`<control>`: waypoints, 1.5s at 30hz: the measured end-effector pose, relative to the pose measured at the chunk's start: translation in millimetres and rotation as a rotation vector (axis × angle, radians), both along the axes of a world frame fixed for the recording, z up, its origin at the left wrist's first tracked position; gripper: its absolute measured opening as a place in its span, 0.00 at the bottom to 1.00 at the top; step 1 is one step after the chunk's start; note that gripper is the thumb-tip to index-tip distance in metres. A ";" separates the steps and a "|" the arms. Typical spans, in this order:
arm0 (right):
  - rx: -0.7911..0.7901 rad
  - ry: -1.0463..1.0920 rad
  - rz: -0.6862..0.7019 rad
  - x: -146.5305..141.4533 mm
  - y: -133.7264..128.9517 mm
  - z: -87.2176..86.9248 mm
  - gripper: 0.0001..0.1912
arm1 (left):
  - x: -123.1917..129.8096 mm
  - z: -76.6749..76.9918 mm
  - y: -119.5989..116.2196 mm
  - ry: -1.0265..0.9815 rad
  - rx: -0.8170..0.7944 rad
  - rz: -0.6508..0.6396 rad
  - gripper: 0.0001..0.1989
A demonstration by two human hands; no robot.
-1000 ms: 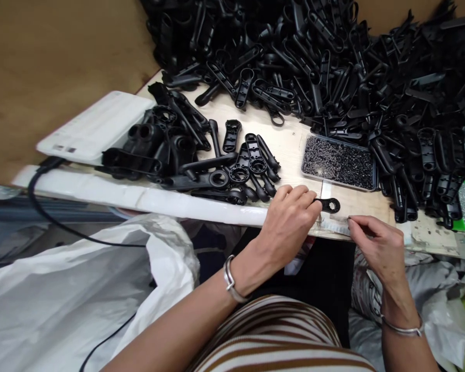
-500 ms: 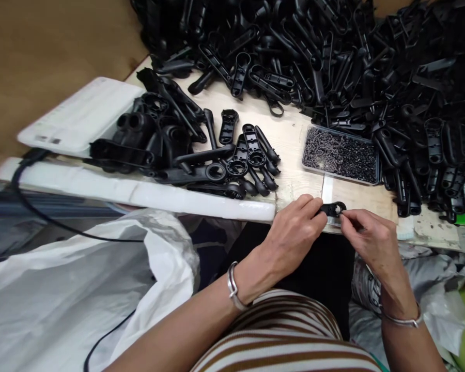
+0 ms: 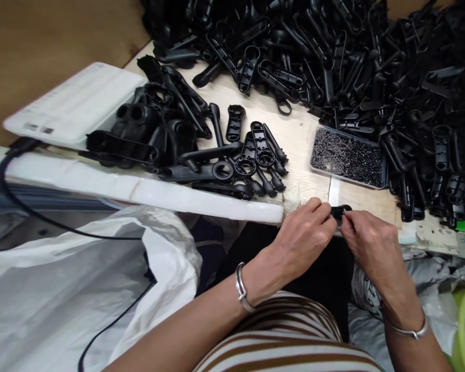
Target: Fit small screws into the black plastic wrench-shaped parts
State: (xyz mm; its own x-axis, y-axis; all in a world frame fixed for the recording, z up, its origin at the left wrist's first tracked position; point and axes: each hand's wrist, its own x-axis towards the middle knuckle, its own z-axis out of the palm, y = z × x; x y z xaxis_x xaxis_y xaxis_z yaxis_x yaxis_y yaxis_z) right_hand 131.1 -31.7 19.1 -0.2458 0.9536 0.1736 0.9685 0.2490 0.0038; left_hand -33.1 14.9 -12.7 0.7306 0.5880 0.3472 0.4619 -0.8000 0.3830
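Fingers of both hands meet at the lower centre of the frame, where we pinch a small black plastic part (image 3: 340, 212) between us at the near edge of the bench (image 3: 294, 144). Our left hand (image 3: 306, 235) grasps the part from the left; our right hand (image 3: 366, 243) closes thumb and forefinger on its right end, though whether something tiny sits in that pinch we cannot tell. To work it well, we judge the left grip should stay firm and low against the bench edge while the right fingertips do the fine work.

Just above the hands lies a clear tray of small dark screws (image 3: 347, 157). A great heap of black plastic handles (image 3: 372, 62) fills the upper right, a smaller cluster (image 3: 201, 150) sits at centre left, and a white flat box (image 3: 73, 103) rests at the upper left. A white foam strip (image 3: 132, 188) lines the bench edge, and a white plastic bag (image 3: 70, 289) spreads across the lower left.
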 end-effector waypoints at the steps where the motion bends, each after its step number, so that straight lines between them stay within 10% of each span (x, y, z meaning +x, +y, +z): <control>1: -0.014 -0.026 -0.007 -1.4 0.0 1.7 0.11 | 0.3 -0.3 0.4 -0.006 -0.005 -0.005 0.07; 20: -0.109 -0.165 0.032 -10.7 -0.3 10.5 0.11 | -2.3 -3.5 1.4 -0.038 -0.017 -0.018 0.07; 40: -0.336 0.462 -0.191 10.9 7.1 10.1 0.11 | -0.1 0.2 4.2 0.015 -0.094 -0.035 0.09; 45: -0.276 0.344 -0.241 4.1 10.7 8.9 0.10 | 0.2 1.5 4.0 0.045 -0.108 -0.042 0.09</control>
